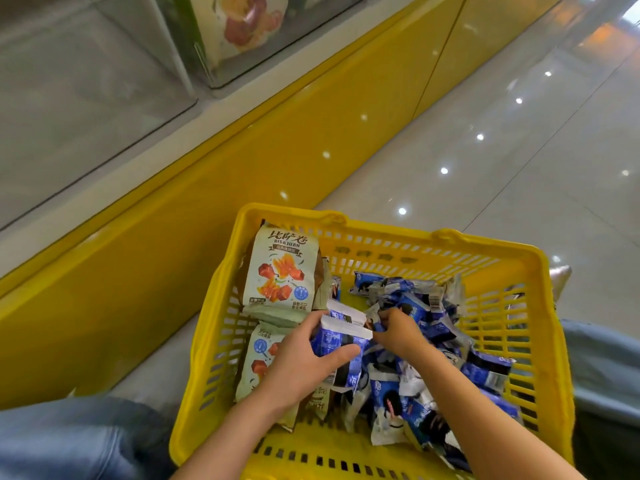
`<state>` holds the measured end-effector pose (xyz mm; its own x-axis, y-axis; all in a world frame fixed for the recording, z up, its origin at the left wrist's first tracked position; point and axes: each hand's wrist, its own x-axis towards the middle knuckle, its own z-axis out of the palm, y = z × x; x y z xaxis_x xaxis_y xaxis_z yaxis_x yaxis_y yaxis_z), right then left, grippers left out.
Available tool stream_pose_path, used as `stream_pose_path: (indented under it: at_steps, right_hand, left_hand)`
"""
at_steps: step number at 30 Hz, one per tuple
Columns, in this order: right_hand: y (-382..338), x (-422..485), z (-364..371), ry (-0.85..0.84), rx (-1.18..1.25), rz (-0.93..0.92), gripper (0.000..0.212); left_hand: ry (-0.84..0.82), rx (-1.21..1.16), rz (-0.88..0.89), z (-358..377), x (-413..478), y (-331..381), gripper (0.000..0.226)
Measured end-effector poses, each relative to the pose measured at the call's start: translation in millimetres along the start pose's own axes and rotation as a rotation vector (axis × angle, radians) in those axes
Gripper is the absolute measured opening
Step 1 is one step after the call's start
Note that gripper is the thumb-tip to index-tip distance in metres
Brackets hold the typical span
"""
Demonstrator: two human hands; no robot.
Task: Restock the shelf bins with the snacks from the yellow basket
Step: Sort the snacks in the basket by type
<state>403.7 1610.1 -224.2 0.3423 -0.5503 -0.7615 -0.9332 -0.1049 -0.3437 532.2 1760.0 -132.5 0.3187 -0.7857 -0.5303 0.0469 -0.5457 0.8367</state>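
Inside the yellow basket [221,303], the left hand [304,362] grips a stack of blue snack packets [341,344], long axis across the basket. The right hand [398,332] is closed on the stack's right end. The shelf bins [86,91] lie up and to the left, nearer the left hand.

The picture is bright, with light from lamps above; they show as small white dots on the shiny floor [502,140] and on the yellow shelf base [242,161]. The top left is soft and blurry; straight lines bend near the edges; the jeans [69,441] look smeared.
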Motion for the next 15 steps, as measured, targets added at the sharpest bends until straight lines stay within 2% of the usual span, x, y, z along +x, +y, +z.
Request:
stream_pose_path:
  at_steps: [3,7,9,11,13,15]
  right_hand:
    - [6,-22,-7,0.064,0.215,-0.037,0.047]
    - [13,-49,-32,0.372,0.334,-0.129,0.035]
    - [17,-60,-53,0.570,0.353,-0.166,0.031]
    - [26,-70,-71,0.736,0.337,-0.197,0.030]
    - [41,-76,-85,0.799,0.269,-0.187,0.030]
    - [55,-78,-93,0.733,0.164,-0.120,0.029]
  left_hand:
    - [-0.052,0.044,-0.008,10,0,-2,0.049]
    - [-0.128,0.148,-0.034,34,5,1,0.040]
    - [-0.063,0.152,-0.042,49,16,7,0.048]
    - [0.017,0.193,-0.052,65,33,15,0.068]
    - [0.063,0.216,-0.055,82,54,27,0.076]
    - [0.007,0.201,-0.033,100,73,40,0.074]
